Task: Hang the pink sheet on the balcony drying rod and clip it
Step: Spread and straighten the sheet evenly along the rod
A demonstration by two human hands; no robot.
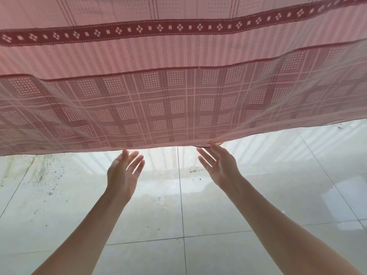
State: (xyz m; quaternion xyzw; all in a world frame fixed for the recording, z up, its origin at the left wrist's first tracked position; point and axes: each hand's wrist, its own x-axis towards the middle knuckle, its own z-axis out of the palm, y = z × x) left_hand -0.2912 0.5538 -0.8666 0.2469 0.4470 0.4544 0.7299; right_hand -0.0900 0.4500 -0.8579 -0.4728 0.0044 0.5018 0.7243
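Fabric fills the upper half of the head view: the pink sheet point(178, 86) hangs already draped, its top running out of the frame, so the drying rod itself is not visible and no clips can be seen. A dark band of diamond motifs crosses it high up, and lower down a second layer with a checked pattern shows through, which suggests the sheet is folded over its support with two layers hanging together. Its lower hem runs roughly level across the frame, rising toward the right. Both hands are raised palm-up just under that hem. The left hand point(125, 171) has its fingers point(137, 161) spread and released, holding nothing, a little below the cloth. The right hand point(218, 165) is likewise loose and spread, though its uppermost fingertip seems to touch the hem where a small fold sits; it looks like a nudge or a smoothing touch, not a grasp. My reading is that the hands are evening out the hang before clipping. Below the hem there is open room: pale tiled floor point(258, 195) with dark grout lines, scattered dirt specks and faint striped shadows, so the arms can move freely sideways along the edge.
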